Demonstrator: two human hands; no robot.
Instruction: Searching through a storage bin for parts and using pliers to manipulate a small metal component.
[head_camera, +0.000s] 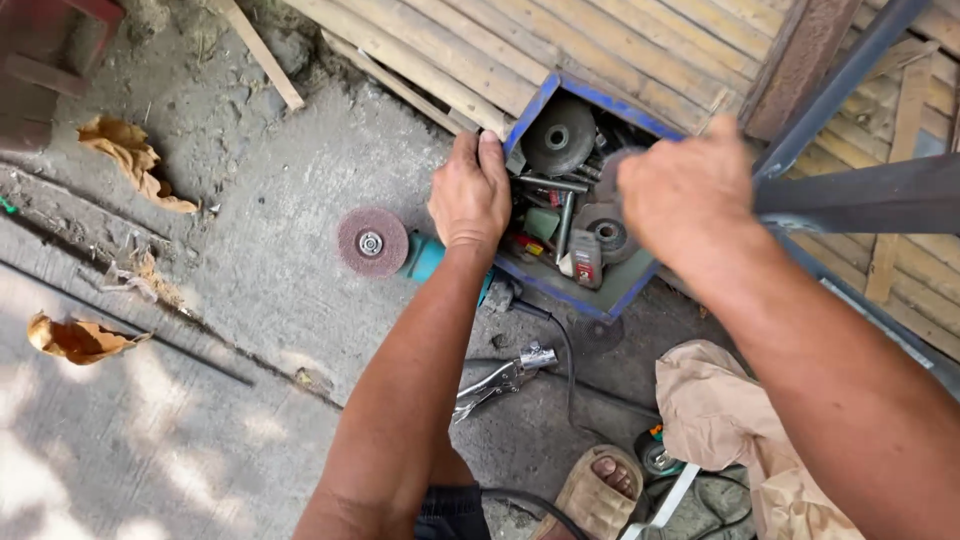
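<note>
A blue metal toolbox (537, 108) stands open on the concrete, full of grinding discs, bolts and small tools. My left hand (470, 190) grips the box's left rim, fingers curled over the edge. My right hand (685, 192) hovers over the right side of the box with fingers bent down into it; what it holds is hidden. A teal angle grinder (425, 258) with a maroon flap disc (372, 242) lies on the ground just left of the box, under my left wrist.
Locking pliers (500, 380) and a black cable (570, 370) lie near my sandalled foot (600, 490). Tan cloth (730, 420) is heaped at lower right. Bamboo slats (560, 40) and a dark steel beam (860, 195) run behind the box. Dry leaves (135, 155) and thin rods (150, 330) lie left.
</note>
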